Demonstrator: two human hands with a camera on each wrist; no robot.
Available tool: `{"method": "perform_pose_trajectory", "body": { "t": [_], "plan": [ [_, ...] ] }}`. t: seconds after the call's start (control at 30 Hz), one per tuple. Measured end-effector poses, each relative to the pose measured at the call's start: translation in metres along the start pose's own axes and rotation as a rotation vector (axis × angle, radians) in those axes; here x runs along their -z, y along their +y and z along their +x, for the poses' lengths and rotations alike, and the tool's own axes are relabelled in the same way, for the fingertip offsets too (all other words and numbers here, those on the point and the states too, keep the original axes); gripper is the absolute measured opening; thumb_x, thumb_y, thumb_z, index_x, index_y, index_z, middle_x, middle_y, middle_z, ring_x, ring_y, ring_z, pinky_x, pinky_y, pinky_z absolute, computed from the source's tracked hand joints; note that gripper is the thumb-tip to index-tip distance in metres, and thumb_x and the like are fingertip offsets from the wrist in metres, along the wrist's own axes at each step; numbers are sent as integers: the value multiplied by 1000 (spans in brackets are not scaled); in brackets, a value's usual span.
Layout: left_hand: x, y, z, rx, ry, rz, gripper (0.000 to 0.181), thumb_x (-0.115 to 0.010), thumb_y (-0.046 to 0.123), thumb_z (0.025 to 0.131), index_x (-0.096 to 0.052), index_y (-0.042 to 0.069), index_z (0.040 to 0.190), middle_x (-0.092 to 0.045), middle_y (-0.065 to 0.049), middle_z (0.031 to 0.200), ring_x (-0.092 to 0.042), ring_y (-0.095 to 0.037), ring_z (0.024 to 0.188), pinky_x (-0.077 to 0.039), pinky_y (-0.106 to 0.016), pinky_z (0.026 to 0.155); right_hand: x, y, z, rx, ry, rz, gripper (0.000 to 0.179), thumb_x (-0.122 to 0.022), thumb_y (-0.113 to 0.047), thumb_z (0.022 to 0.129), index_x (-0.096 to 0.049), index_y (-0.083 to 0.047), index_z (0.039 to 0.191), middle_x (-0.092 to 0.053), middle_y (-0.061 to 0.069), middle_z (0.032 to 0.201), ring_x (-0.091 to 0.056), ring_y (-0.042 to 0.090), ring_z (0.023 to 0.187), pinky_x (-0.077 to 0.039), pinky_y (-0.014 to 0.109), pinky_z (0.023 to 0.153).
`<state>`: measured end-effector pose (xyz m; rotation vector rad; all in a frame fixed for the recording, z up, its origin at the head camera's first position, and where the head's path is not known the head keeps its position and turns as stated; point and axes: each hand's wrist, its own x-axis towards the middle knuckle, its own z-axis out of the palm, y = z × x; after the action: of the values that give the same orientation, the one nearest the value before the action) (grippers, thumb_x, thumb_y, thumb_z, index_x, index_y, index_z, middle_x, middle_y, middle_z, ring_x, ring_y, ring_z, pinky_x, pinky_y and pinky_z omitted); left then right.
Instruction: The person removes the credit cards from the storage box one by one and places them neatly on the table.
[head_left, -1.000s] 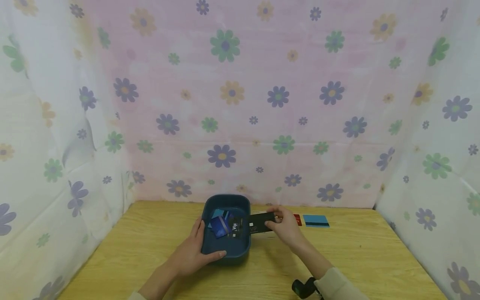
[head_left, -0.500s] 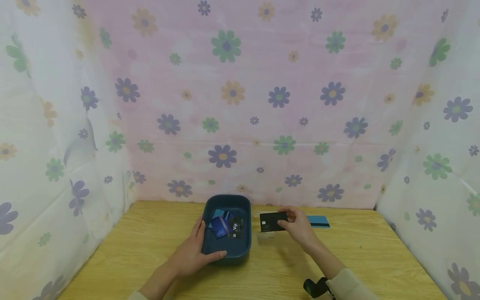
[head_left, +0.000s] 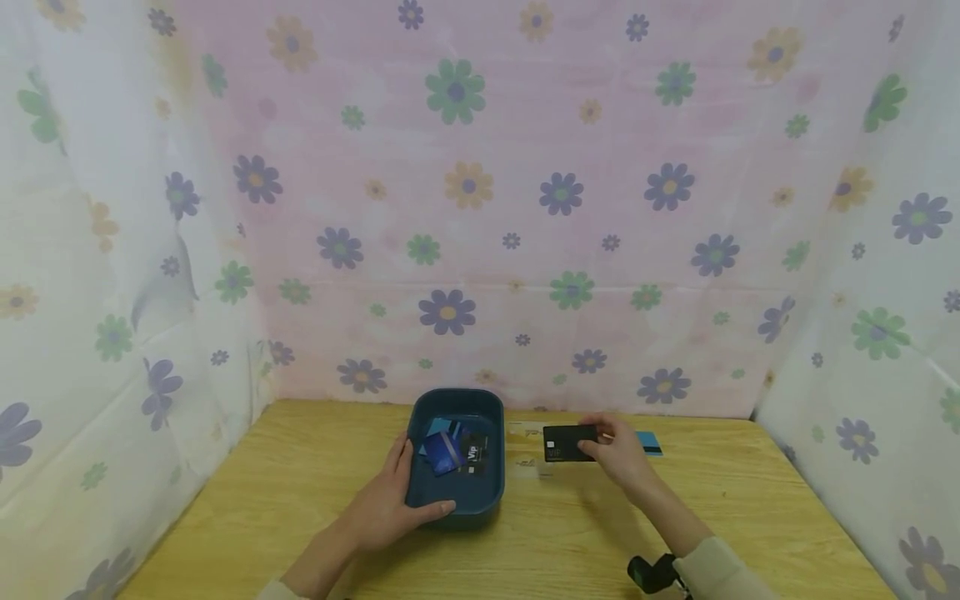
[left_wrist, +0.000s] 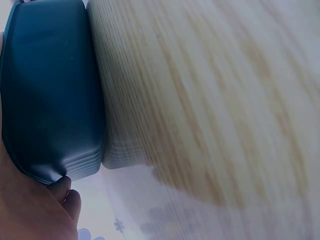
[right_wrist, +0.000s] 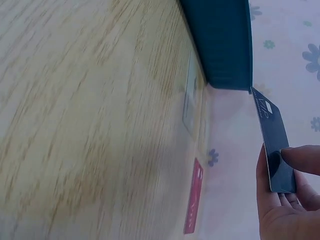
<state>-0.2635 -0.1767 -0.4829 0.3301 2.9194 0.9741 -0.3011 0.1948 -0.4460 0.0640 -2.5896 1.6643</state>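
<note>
Through the head view I saw the right hand [head_left: 624, 454] pinching the black VIP card [head_left: 567, 443] by its right end, above the surface [head_left: 570, 533], right of lower centre. I judged it light, stiff and rather slick, best held near one short edge. The left hand [head_left: 384, 507] gripped the dark blue tray [head_left: 450, 495]. Since half a second earlier, the card had shifted rightward from the tray, exposing more of the clear cards [head_left: 524, 435]; the right hand hid more of the light-blue card [head_left: 649, 443].
</note>
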Motion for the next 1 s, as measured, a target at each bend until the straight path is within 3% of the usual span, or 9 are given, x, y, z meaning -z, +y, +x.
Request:
{"method": "perform_pose_trajectory", "body": {
  "t": [0.17, 0.37, 0.63, 0.83, 1.0],
  "plan": [
    [-1, 0, 1, 2, -3, 2, 128, -67, 77, 81, -6, 0, 164, 3, -18, 171, -33, -48, 147, -40, -62, 110, 7, 7, 2, -14, 6, 0, 33, -67, 2, 95, -62, 4, 127, -59, 24, 126, -63, 43, 115, -58, 45, 84],
    [1, 2, 2, 5, 0, 5, 129, -67, 78, 80, -7, 0, 164, 1, -19, 171, -35, -48, 146, -40, -62, 109, 14, 14, 4, -12, 9, -25, 34, -67, 2, 95, -61, 5, 128, -59, 28, 129, -62, 46, 116, -58, 47, 85],
    [1, 3, 0, 6, 3, 13, 129, -68, 78, 80, -8, -1, 163, 1, -19, 171, -36, -48, 145, -41, -62, 108, 17, 29, 8, -18, 17, -80, 29, -69, 7, 90, -64, 7, 118, -65, 24, 115, -64, 30, 100, -57, 38, 78],
    [1, 3, -2, 8, 0, 13, 128, -67, 78, 81, -8, -1, 163, 1, -19, 171, -35, -49, 145, -41, -62, 108, 14, 39, 10, -46, 14, -97, 28, -68, 7, 88, -66, 7, 116, -65, 23, 112, -63, 31, 100, -56, 36, 76],
    [1, 3, -2, 6, 1, 7, 128, -67, 77, 81, -7, 0, 164, 2, -19, 171, -35, -48, 146, -40, -62, 109, 13, 42, 10, -19, 8, -171, 26, -71, 6, 86, -68, 7, 112, -67, 22, 111, -62, 30, 96, -56, 38, 75]
  ]
}}
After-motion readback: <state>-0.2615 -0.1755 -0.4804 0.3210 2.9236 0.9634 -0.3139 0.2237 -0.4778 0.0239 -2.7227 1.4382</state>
